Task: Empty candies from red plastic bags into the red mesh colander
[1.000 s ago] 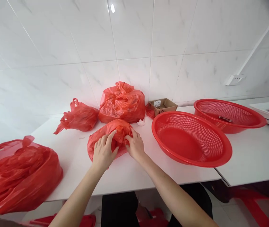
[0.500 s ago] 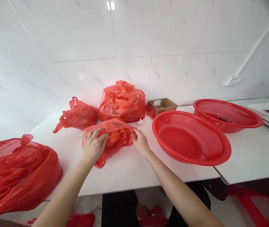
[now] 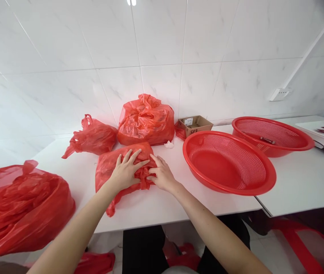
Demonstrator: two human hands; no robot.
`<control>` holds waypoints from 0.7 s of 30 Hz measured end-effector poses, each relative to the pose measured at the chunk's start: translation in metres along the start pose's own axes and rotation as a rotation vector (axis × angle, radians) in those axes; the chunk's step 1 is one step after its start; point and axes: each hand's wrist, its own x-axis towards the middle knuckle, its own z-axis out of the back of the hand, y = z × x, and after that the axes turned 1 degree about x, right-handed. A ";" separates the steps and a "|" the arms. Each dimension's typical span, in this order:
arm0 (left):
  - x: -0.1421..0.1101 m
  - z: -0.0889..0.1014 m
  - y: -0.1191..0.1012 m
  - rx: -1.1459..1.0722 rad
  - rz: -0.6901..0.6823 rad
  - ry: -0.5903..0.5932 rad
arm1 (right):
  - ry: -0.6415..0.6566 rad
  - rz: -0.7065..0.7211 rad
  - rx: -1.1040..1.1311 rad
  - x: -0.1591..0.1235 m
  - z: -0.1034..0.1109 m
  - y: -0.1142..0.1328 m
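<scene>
A crumpled red plastic bag (image 3: 107,165) lies on the white table in front of me, its folded part gathered under both hands. My left hand (image 3: 126,171) rests across the top of it with the fingers spread. From the right, my right hand (image 3: 162,174) touches the bag's right side, its fingers apart and slightly bent. Parts of the bag beneath my palms are hidden, and what is inside it cannot be made out.
Behind stand a large full red bag (image 3: 146,121), a smaller tied one (image 3: 95,137) and a cardboard box (image 3: 195,125). Two red basins, one near (image 3: 216,163) and one far (image 3: 281,131), sit right. A big red bag (image 3: 36,213) fills the left; a white scrap (image 3: 168,144) lies mid-table.
My hands have let go of the bag's edges and moved closer together on top of it. The bag's opening is now folded over and looks flatter.
</scene>
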 end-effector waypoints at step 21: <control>-0.035 0.028 -0.029 -0.173 0.278 -0.351 | -0.634 -0.307 0.691 -0.100 0.096 0.020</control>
